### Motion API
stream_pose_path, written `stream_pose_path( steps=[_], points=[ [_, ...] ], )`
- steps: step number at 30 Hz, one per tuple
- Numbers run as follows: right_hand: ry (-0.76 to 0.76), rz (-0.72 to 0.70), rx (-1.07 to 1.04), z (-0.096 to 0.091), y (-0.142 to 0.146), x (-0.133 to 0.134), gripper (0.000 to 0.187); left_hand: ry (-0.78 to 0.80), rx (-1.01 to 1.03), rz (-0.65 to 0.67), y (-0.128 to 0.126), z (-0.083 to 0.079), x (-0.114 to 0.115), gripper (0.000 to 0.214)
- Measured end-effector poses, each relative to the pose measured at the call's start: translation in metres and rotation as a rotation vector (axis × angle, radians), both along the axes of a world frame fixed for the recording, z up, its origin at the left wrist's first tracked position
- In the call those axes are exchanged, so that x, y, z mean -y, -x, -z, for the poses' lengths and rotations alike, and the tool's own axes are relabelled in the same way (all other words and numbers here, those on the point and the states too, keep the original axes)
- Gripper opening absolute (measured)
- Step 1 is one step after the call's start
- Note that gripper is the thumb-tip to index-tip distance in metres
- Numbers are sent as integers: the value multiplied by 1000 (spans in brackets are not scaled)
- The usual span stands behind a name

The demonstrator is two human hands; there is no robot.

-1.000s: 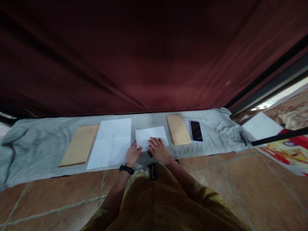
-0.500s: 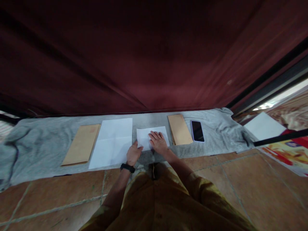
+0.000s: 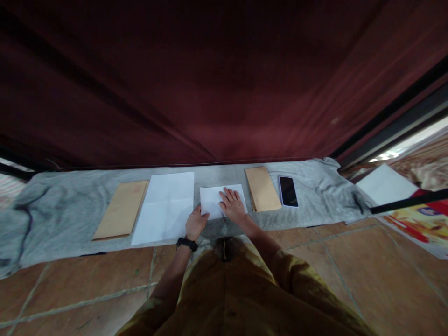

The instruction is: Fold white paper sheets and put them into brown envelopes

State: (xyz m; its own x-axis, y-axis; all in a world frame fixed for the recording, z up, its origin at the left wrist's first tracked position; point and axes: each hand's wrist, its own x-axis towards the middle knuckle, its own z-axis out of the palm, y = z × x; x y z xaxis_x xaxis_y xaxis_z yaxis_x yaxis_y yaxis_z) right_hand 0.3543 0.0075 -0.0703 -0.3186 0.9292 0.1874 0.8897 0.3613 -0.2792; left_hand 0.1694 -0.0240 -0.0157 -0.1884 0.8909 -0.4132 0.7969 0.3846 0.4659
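Observation:
A small folded white paper (image 3: 211, 199) lies on a grey cloth (image 3: 56, 210) spread on the floor. My right hand (image 3: 232, 206) rests flat on the paper with its fingers stretched out. My left hand (image 3: 195, 224), with a black watch at the wrist, touches the paper's near left corner, thumb on its edge. A larger creased white sheet (image 3: 165, 206) lies just left of the folded paper.
A brown envelope (image 3: 121, 209) lies left of the large sheet, another brown envelope (image 3: 262, 188) right of the folded paper, then a black phone (image 3: 289, 191). A dark red curtain (image 3: 210, 79) hangs behind the cloth. A white sheet (image 3: 385, 184) and printed matter lie at far right.
My right hand has slid further up onto the folded paper, away from me. My left hand stays at the paper's near left corner.

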Motion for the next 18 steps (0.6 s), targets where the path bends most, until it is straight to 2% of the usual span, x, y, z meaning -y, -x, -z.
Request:
stream_pose_path(
  steps=[9, 18],
  points=[
    [-23, 17, 3, 3, -26, 44, 48, -21, 42, -11, 1, 3, 2, 30],
    [-49, 107, 5, 7, -34, 63, 49, -36, 65, -10, 3, 7, 2, 27]
  ],
)
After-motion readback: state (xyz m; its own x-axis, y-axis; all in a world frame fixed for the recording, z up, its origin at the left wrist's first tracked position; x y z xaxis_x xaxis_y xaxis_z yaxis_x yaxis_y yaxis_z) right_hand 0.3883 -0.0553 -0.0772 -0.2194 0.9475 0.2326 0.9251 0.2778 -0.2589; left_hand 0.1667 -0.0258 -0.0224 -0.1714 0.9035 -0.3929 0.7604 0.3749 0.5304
